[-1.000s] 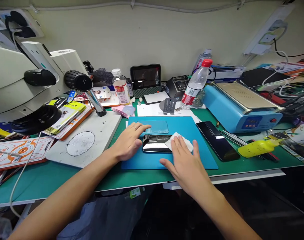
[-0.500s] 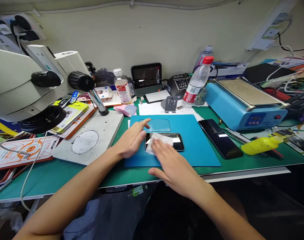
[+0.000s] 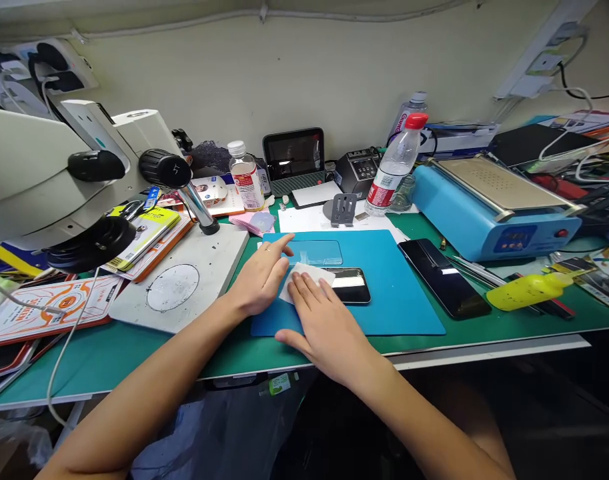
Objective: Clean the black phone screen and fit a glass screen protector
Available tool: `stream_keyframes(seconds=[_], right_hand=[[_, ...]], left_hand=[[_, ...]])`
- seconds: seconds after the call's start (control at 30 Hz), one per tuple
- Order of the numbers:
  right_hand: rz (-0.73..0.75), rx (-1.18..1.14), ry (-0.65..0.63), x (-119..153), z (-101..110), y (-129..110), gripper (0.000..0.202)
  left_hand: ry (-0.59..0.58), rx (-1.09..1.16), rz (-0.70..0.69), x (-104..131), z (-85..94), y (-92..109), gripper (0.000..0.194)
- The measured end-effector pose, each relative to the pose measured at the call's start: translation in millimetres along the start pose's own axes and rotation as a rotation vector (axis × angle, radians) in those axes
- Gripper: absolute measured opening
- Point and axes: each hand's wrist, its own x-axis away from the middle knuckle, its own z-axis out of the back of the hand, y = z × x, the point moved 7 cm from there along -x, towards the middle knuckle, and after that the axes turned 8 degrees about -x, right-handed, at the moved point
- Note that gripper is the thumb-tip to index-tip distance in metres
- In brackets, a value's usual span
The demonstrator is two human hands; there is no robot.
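A phone (image 3: 353,285) with a dark, glossy face lies on the blue mat (image 3: 394,300). A white wipe (image 3: 283,292) covers its left part. My right hand (image 3: 319,313) presses the wipe down with flat fingers, the thumb held out to the side. At the phone's left end is my left hand (image 3: 261,277), open, its index finger stretched out; whether it touches the phone is hidden. Just behind the phone, a clear glass sheet (image 3: 318,252) with rounded corners rests on the mat.
A larger black phone (image 3: 441,277) and a yellow squeeze bottle (image 3: 527,291) lie to the right, before a blue heating plate machine (image 3: 489,220). On the left stands a microscope (image 3: 34,180) over its pale base (image 3: 209,267). Bottles (image 3: 391,170) line the back.
My right hand has slid left along the phone with the wipe, baring more of the phone's right part. My left hand has barely moved.
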Motion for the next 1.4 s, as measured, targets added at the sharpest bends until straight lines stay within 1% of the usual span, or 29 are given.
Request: stream_keyframes(seconds=[0.07, 0.17, 0.23, 0.3, 0.37, 0.5, 0.63, 0.7, 0.77, 0.9, 1.0, 1.07, 1.23, 1.3, 1.4], right_hand=[[0.029, -0.003, 0.009, 18, 6, 10, 0.081], [0.023, -0.013, 0.11, 36, 21, 30, 0.063], [0.021, -0.03, 0.224, 41, 33, 40, 0.049], [0.032, -0.04, 0.327, 43, 41, 43, 0.041], [0.043, -0.036, 0.368, 42, 43, 44, 0.038], [0.054, -0.017, 0.336, 36, 35, 39, 0.04], [0.088, 0.002, 0.265, 18, 25, 29, 0.049], [0.082, 0.005, 0.229, 8, 21, 26, 0.051], [0.068, 0.006, 0.207, 5, 19, 26, 0.052], [0.061, 0.017, 0.186, 18, 21, 31, 0.047], [0.048, 0.039, 0.186, 28, 24, 37, 0.046], [0.04, 0.044, 0.172, 26, 23, 36, 0.048], [0.044, 0.034, 0.143, 8, 16, 27, 0.052], [0.049, 0.035, 0.147, 9, 17, 26, 0.052], [0.064, 0.043, 0.143, 22, 20, 29, 0.052]], left_hand=[[-0.005, -0.007, 0.004, -1, 0.3, 1, 0.053], [-0.019, -0.015, 0.008, -2, 0.6, 3, 0.053], [-0.023, -0.016, 0.009, -2, 1.3, 5, 0.053], [-0.023, -0.018, 0.009, -2, 2.1, 5, 0.052], [-0.023, -0.021, 0.006, -2, 2.5, 5, 0.052], [-0.022, -0.028, -0.011, -1, 1.0, 4, 0.051], [-0.026, -0.023, -0.026, -1, -1.5, 4, 0.051], [-0.03, -0.02, -0.02, -1, -1.6, 4, 0.052], [-0.032, -0.023, -0.014, -1, -0.5, 3, 0.052], [-0.029, -0.034, -0.009, -1, 1.7, 4, 0.052], [-0.028, -0.031, -0.027, -1, 0.1, 4, 0.052], [-0.028, -0.03, -0.037, -1, -1.6, 4, 0.052], [-0.028, -0.034, -0.018, 0, -3.3, 0, 0.051], [-0.03, -0.035, -0.014, 0, -2.8, 0, 0.052], [-0.027, -0.04, -0.019, 0, -1.4, 2, 0.053]])
